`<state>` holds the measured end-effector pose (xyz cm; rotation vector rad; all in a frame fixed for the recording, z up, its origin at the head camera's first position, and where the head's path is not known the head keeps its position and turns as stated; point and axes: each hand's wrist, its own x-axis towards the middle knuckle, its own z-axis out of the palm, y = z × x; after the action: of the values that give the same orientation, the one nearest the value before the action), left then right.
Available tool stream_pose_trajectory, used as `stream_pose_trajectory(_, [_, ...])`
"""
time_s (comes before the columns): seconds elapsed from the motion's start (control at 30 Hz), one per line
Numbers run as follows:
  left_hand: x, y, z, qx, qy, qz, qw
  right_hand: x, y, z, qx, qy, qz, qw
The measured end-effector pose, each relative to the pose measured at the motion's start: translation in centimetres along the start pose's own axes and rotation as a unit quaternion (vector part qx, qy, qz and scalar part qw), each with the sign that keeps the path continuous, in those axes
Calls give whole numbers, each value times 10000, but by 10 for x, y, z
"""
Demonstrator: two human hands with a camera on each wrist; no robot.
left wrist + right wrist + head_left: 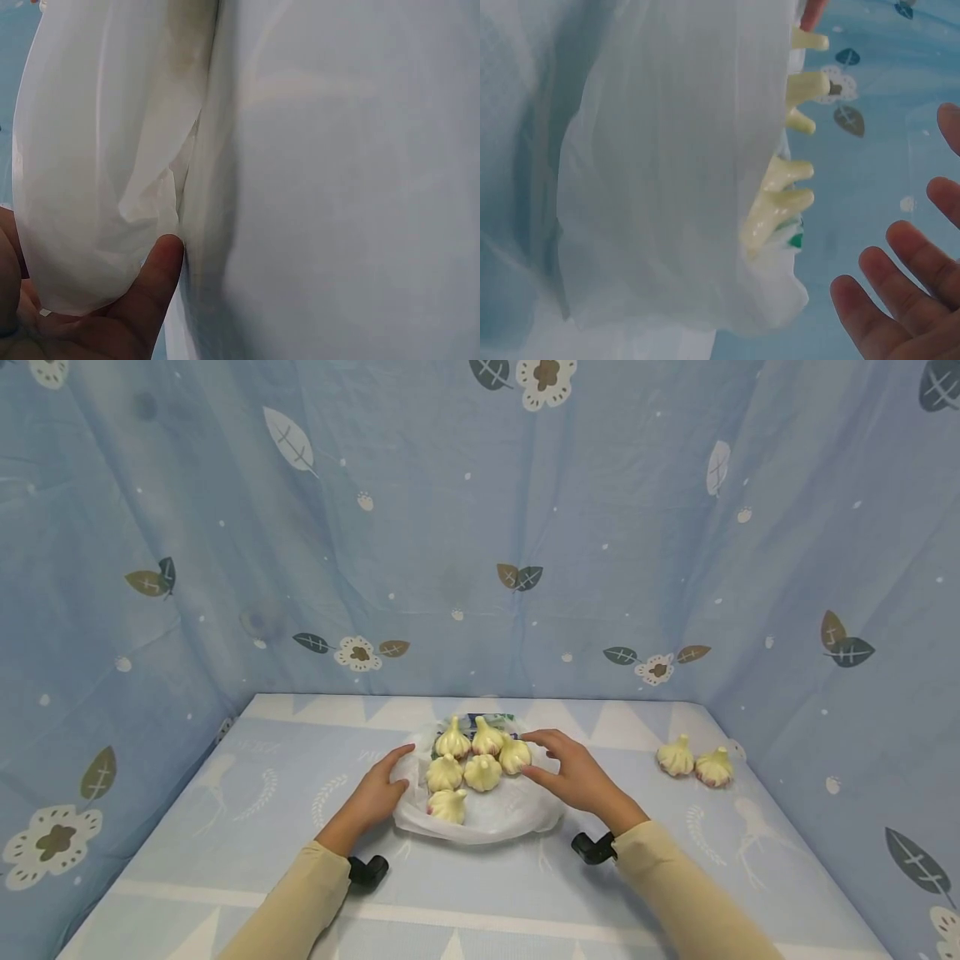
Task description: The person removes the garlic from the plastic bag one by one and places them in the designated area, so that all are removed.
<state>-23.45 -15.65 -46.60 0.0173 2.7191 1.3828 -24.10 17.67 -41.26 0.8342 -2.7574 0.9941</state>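
A white plastic bag (495, 818) sits with its mouth spread wide at the middle of the table. Inside it are several garlic bulbs (482, 772), pale yellow with purplish bases; in the right wrist view their stems (808, 86) stick out past the rim. My left hand (378, 793) touches the bag's left side, thumb and fingers extended; the left wrist view shows the thumb (159, 274) against the plastic. Over the bag's right edge, my right hand (570, 768) has its fingers spread near the rightmost bulb (514, 755). The right wrist view shows these fingers apart from the bag, holding nothing.
Two more garlic bulbs, one left (676, 757) and one right (714, 767), lie side by side at the table's right edge. A patterned light-blue cloth covers the table (300, 768). Blue curtains (450, 527) with leaves and flowers hang behind and on both sides.
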Motion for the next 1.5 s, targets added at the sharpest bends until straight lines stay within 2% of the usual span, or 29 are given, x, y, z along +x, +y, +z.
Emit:
stream_pose_trajectory(0.27, [0, 2, 2, -89, -26, 104, 9999, 1, -7, 13, 411, -217, -32, 9989])
stream_pose_trajectory(0.43, [1, 3, 2, -72, 15, 27, 10000, 4, -14, 25, 627, -373, -293, 9969])
stream_pose_trajectory(0.7, [2, 1, 3, -86, -22, -28, 10000, 9, -26, 45, 533, -592, -562, 9952])
stream_pose_trajectory(0.97, [3, 1, 2, -104, -32, -25, 9999, 14, -38, 61, 802, -897, -638, 9907])
stream_pose_trajectory(1.23, [3, 1, 2, -75, -35, -31, 10000, 18, -44, 75, 679, -796, -897, 9905])
stream_pose_trajectory(1.5, [2, 1, 2, -37, 3, 9, 10000, 20, -47, 83, 599, -677, -815, 9926])
